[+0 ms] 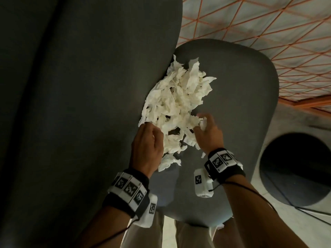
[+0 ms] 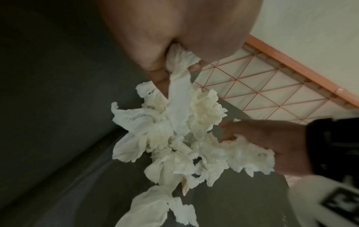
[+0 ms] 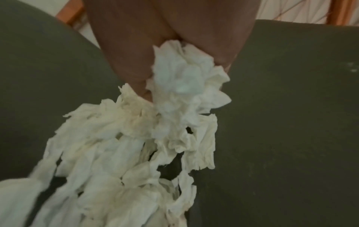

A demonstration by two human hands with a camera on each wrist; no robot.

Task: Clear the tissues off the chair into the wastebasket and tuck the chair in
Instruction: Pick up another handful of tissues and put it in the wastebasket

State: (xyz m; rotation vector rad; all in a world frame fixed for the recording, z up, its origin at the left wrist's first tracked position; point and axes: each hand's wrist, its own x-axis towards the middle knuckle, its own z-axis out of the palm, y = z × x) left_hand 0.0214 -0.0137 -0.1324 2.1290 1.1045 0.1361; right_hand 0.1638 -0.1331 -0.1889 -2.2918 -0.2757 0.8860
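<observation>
A heap of crumpled white tissues (image 1: 176,102) lies on the dark grey chair seat (image 1: 241,97), pressed against the chair back (image 1: 89,86). My left hand (image 1: 148,140) sits at the heap's near left edge and grips a strip of tissue (image 2: 179,72) between thumb and fingers. My right hand (image 1: 208,130) is at the heap's near right edge, its fingers curled round a wad of tissue (image 3: 186,78). The dark round wastebasket (image 1: 297,169) stands on the floor to the right of the chair.
A white panel with an orange lattice and orange frame (image 1: 268,27) stands beyond the chair. Pale floor (image 1: 286,228) surrounds the wastebasket. My legs in beige trousers (image 1: 189,237) are at the seat's front edge. One small tissue scrap (image 1: 221,226) hangs there.
</observation>
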